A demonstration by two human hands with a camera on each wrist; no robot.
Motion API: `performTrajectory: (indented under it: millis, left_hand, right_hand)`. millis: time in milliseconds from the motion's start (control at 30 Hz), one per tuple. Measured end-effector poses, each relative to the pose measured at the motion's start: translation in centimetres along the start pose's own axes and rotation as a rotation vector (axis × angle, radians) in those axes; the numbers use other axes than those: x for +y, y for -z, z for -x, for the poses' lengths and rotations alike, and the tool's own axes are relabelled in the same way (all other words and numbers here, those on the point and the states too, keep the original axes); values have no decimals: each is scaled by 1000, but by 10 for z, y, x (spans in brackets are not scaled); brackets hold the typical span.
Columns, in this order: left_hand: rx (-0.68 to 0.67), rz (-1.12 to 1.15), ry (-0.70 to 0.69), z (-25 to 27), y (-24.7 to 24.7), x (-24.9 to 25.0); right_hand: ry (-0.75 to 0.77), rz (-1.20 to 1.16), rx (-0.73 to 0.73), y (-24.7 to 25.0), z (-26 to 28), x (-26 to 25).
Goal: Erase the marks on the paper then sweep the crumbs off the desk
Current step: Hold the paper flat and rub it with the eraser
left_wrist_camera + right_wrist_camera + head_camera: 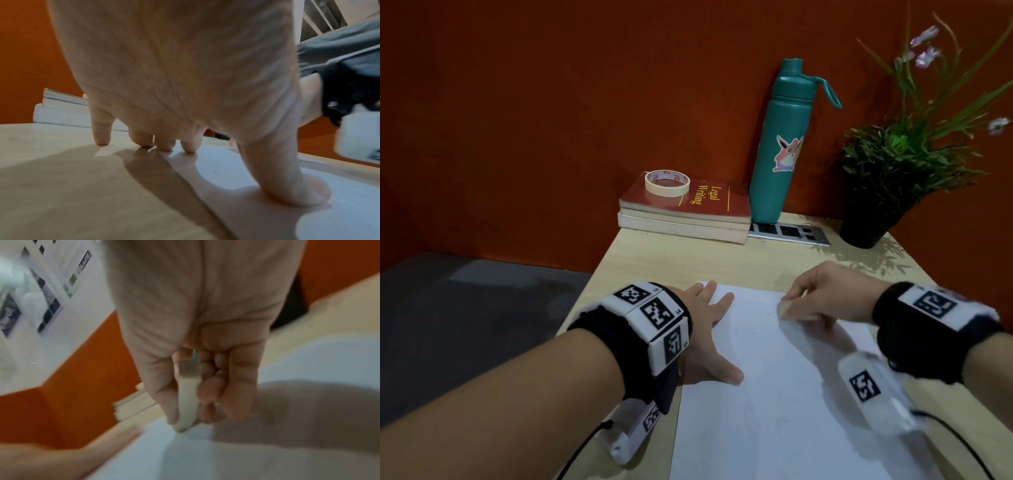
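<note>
**Erasing in hand: one hand pins the sheet, the other works the eraser**

A person stands over a pale wooden bench (654,260) with a white sheet of paper (774,394) lying flat before them. The left hand (705,332) is spread open, fingers straight, pressing down on the sheet's left edge; the left wrist view shows the thumb (298,191) planted on the paper (226,170) and the outer fingertips on bare wood. The right hand (828,294) is near the sheet's far edge, pinching a pale, flat eraser (786,310) between thumb and fingers; the right wrist view shows the eraser (188,404) held on edge with its tip at the paper. That hand is blurred, which suggests rubbing.

Only faint lines and a small dark speck show on the sheet, so erasing seems well along but not done. Crumbs are too small to make out.

Next, I judge, the eraser must pass over any remaining marks while the left hand holds the sheet firm, then a hand must brush the crumbs off the bench.

Behind stand stacked books (685,212) with a tape roll (667,182) on top, a teal bottle (779,144) and a potted plant (893,164).
</note>
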State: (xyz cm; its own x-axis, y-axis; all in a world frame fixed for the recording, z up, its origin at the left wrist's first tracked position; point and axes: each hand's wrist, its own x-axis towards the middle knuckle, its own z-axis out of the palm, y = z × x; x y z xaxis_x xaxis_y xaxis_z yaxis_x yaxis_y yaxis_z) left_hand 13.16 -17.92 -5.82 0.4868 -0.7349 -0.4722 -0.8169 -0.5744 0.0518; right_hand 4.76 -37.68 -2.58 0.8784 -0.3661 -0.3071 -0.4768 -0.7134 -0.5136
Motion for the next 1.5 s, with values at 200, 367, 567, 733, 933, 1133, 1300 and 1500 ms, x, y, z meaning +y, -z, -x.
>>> performTrajectory:
  millis: [200,367,567,733,933,1133,1300,1500]
  left_hand:
    - [-28,-16,15,2,6,3]
    - [-63,-9,26,5,13,6]
    - [23,-129,87,6,24,31]
    - [28,-96,-217,-9,23,88]
    - [86,55,187,-17,14,62]
    - [39,145,181,-15,2,57]
    - [67,204,160,-21,-2,58]
    - [44,134,170,-24,3,60]
  right_hand:
    - [34,-27,-40,-8,3,0]
    - [-69,-209,64,-1,4,13]
    - [-119,-802,71,-14,17,33]
    - [-83,-779,77,-12,20,35]
    - [-51,-470,68,-7,14,28]
    - [-30,-74,-32,-19,-4,-17]
    - [-164,227,10,5,-7,-19]
    - [-88,31,48,-8,-3,-4]
